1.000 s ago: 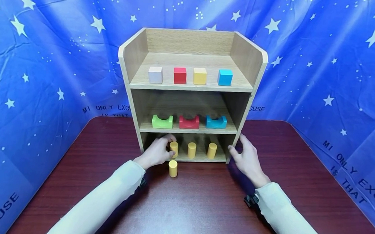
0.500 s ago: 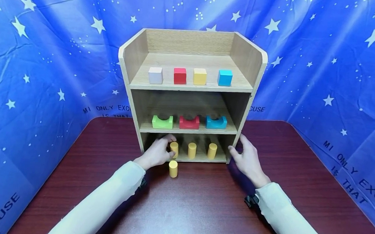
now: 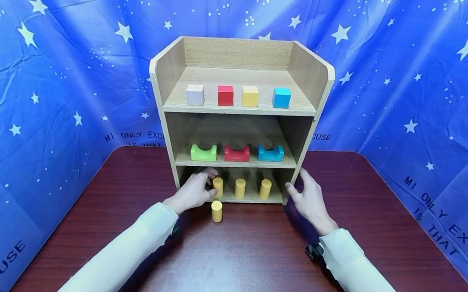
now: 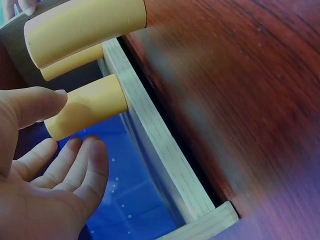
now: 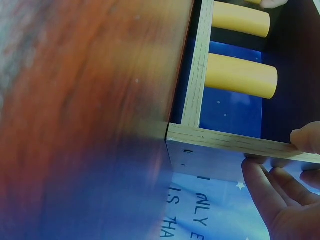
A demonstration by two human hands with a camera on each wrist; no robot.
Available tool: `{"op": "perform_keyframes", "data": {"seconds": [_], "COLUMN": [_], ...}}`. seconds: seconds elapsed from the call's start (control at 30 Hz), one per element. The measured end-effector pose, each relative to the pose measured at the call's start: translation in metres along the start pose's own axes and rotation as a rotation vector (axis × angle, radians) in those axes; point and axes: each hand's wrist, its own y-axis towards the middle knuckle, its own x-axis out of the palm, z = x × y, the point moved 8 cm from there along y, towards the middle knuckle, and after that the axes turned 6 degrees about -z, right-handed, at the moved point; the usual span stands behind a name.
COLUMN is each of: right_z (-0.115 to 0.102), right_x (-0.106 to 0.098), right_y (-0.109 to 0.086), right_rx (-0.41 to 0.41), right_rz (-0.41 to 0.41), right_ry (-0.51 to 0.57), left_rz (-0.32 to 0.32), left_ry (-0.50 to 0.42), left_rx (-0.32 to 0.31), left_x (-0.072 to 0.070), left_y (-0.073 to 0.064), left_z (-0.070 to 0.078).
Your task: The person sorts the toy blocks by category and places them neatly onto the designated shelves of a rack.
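My left hand (image 3: 193, 190) is at the left of the shelf's bottom level, its thumb and fingers spread loosely around the leftmost yellow cylinder (image 3: 217, 188). In the left wrist view the thumb overlaps that cylinder (image 4: 92, 107), while the fingers (image 4: 95, 165) lie apart from it. Another yellow cylinder (image 3: 216, 211) stands upright on the table just in front. At the other side, my right hand (image 3: 310, 200) holds the right side panel (image 5: 235, 144) of the wooden shelf (image 3: 236, 111), thumb at the front edge and fingers along the outside.
Two more yellow cylinders (image 3: 240, 189) stand on the bottom level. Green, red and blue notched blocks (image 3: 237, 155) sit on the middle level. White, red, yellow and blue cubes (image 3: 225, 96) line the top. A starry blue curtain (image 3: 60, 86) surrounds the dark red table (image 3: 243, 262).
My left fingers have eased slightly away from the leftmost cylinder, and that hand has shifted a little left. The right hand keeps its place on the panel.
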Motion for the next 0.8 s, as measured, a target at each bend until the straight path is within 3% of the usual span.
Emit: {"op": "perform_keyframes", "data": {"seconds": [0.8], "right_z": [-0.001], "right_x": [0.000], "right_y": [0.000], "right_rx": [-0.015], "right_rz": [0.014], "right_ry": [-0.020], "left_rz": [0.085], "left_ry": [0.009], "left_rx": [0.117], "left_x": [-0.016], "left_y": [-0.027], "left_z": [0.017]}}
